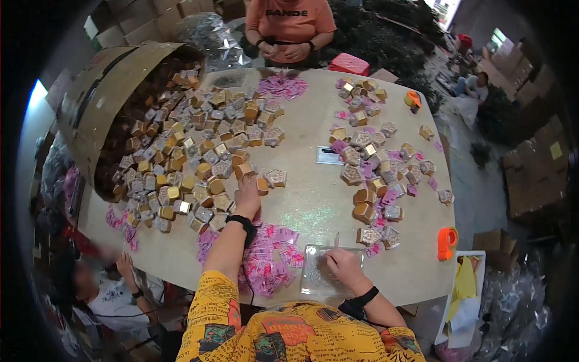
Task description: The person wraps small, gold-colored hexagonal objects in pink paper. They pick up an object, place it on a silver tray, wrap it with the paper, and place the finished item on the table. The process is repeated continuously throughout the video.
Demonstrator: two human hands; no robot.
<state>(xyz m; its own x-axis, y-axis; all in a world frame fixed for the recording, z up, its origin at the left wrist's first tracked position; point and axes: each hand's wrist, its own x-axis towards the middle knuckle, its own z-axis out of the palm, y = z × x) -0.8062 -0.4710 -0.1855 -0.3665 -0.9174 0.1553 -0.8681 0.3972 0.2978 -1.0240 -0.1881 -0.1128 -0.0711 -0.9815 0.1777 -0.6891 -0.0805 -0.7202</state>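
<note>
Left: tipped cardboard box (102, 90) spilling gold and silver hexagonal boxes (181, 163) across the desk (313, 199). Left hand (247, 196) reaches far, fingers curled onto a gold box (245, 171) at the pile's right edge. Pink labels (271, 259) near, between the arms. Right hand (342, 265) rests on a clear glittery bag (319, 274) at the near edge, fingers bent; grip can't tell. Right: orange tape dispenser (447, 242).

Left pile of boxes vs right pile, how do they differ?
The left pile is larger and dense, spilling from a tipped cardboard drum; the right pile is smaller, scattered and mixed with pink slips. The left hand reaches the left pile only. Both hold small gold-and-silver boxes.
</note>
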